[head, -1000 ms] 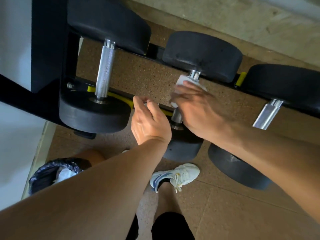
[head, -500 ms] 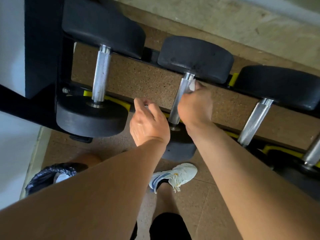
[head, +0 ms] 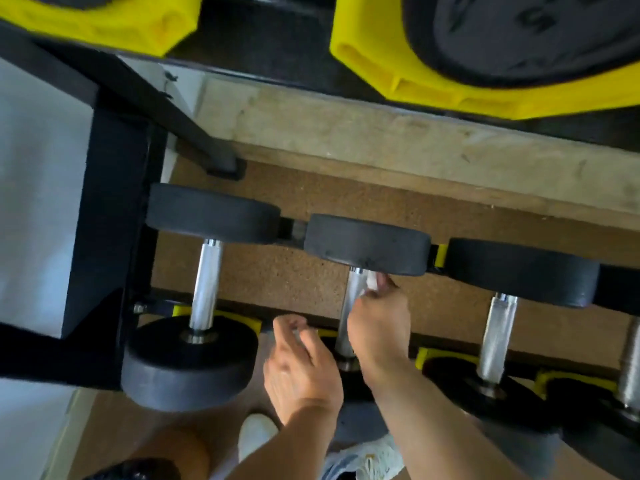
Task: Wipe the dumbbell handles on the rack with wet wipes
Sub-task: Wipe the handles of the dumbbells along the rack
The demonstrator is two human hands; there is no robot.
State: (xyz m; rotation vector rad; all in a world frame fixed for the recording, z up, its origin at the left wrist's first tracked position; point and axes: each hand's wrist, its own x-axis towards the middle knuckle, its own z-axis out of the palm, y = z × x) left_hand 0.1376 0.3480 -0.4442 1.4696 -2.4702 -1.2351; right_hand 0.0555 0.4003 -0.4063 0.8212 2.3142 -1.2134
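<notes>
Black dumbbells with chrome handles lie in a row on the lower tier of a black rack (head: 104,209). My right hand (head: 379,327) is curled against the right side of the middle dumbbell's handle (head: 349,306) and pinches a white wet wipe (head: 371,282) near the handle's far end, just under the black weight head. My left hand (head: 301,368) hovers just left of that handle with fingers loosely curled and holds nothing. The left dumbbell's handle (head: 204,285) and the right dumbbell's handle (head: 498,334) are bare.
Yellow cradles (head: 446,77) of the upper tier hang overhead with a black weight in one. A fourth handle (head: 630,368) shows at the right edge. My white shoe (head: 256,434) stands on the brown cork floor, and a black bin bag (head: 138,469) sits at bottom left.
The camera tilted up, bringing the upper tier's yellow cradles into view. My right hand stayed on the middle handle near its far end with the wipe. My left hand stayed beside it.
</notes>
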